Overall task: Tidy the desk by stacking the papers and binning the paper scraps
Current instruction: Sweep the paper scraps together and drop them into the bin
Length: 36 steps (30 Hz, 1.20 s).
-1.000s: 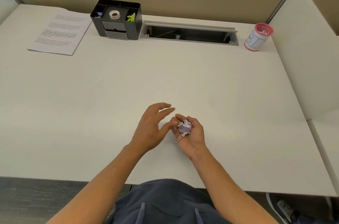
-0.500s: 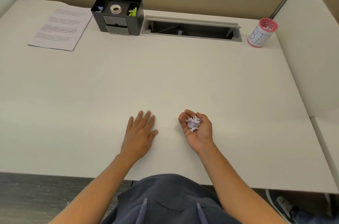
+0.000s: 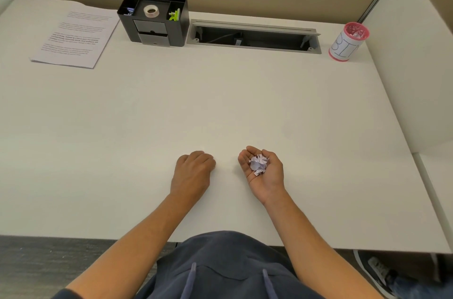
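My right hand [image 3: 266, 173] lies palm up on the white desk [image 3: 245, 102] near its front edge, fingers curled around a small heap of white paper scraps [image 3: 258, 164]. My left hand [image 3: 192, 171] rests knuckles up on the desk just to its left, fingers curled under; nothing shows in it. A stack of printed papers [image 3: 73, 36] lies at the far left corner. A pink-rimmed cup marked BIN [image 3: 348, 41] stands at the far right, with scraps inside.
A black desk organiser [image 3: 154, 19] with a tape roll and green clips stands at the back, right of the papers. An open grey cable tray [image 3: 252, 36] runs along the back edge. A white partition [image 3: 416, 53] borders the desk's right side.
My left hand drew away from the right hand, lay flat on the desk, and has now curled its fingers under. The right hand still holds the scraps.
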Tool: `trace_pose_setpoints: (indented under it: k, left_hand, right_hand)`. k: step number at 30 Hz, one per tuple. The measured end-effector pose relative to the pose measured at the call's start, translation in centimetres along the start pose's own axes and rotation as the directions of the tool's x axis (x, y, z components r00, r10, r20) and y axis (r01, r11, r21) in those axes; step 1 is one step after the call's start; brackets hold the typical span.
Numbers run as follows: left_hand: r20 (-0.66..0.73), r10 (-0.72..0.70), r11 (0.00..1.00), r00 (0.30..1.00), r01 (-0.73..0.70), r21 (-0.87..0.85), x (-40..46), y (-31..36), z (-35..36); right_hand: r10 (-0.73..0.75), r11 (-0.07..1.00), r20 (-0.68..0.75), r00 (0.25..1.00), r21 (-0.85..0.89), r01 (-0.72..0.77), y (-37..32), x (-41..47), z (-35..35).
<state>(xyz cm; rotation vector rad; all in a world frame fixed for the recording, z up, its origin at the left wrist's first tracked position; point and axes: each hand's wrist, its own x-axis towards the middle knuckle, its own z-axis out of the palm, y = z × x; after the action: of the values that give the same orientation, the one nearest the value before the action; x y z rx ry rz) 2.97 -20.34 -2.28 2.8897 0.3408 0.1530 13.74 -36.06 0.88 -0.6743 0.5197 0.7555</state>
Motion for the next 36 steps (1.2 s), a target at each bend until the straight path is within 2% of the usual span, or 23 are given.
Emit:
trace_pose_setpoints:
  k: [6, 8, 11, 14, 16, 19, 21, 26, 31, 36]
  left_hand:
    - [0.038, 0.215, 0.942, 0.976, -0.217, 0.258, 0.5, 1.4, -1.1]
    - [0.056, 0.238, 0.927, 0.970, -0.244, 0.286, 0.7, 1.4, -0.9]
    - [0.081, 0.192, 0.940, 0.978, -0.207, 0.272, 0.9, 1.4, -0.6]
    - [0.125, 0.109, 0.981, 0.986, -0.126, 0.144, 1.2, 1.6, -0.1]
    - [0.096, 0.099, 0.995, 0.990, -0.096, -0.042, 1.3, 2.1, 0.1]
    - [0.020, 0.046, 0.926, 0.999, -0.035, -0.377, 2.0, 3.9, -1.0]
    - [-0.007, 0.061, 0.874, 0.998, -0.057, -0.482, 2.4, 5.2, -2.1]
    - [-0.072, 0.189, 0.860, 0.979, -0.200, -0.470, 3.6, 7.2, -2.4]
    - [-0.024, 0.180, 0.878, 0.983, -0.171, -0.447, 4.9, 8.1, -1.9]
    - [0.057, 0.145, 0.772, 0.988, -0.077, -0.631, 6.1, 9.5, -2.4]
  right_hand:
    - [0.004, 1.000, -0.002, 1.000, -0.008, -0.004, 0.5, 0.0, -0.1]
    - [0.006, 1.000, -0.004, 1.000, -0.002, -0.006, 0.6, 0.0, -0.1]
    - [0.008, 1.000, -0.018, 1.000, 0.016, -0.008, 0.6, -0.1, -0.2]
    - [0.007, 0.999, -0.028, 1.000, 0.043, -0.005, 0.3, -0.2, -0.5]
    - [0.002, 0.998, -0.037, 0.999, 0.061, 0.000, 0.2, -0.3, -0.7]
    - [-0.004, 0.996, -0.041, 0.999, 0.092, 0.008, 0.0, -0.4, -0.9]
    - [-0.007, 0.995, -0.039, 0.999, 0.100, 0.011, -0.1, -0.4, -0.9]
    - [0.038, 0.982, 0.011, 0.999, 0.187, -0.039, -0.4, -0.9, -0.4]
    - [0.020, 0.987, -0.023, 1.000, 0.161, -0.016, -1.2, -1.0, -0.7]
    - [-0.023, 0.987, -0.007, 1.000, 0.158, 0.024, -2.6, -0.5, -1.6]
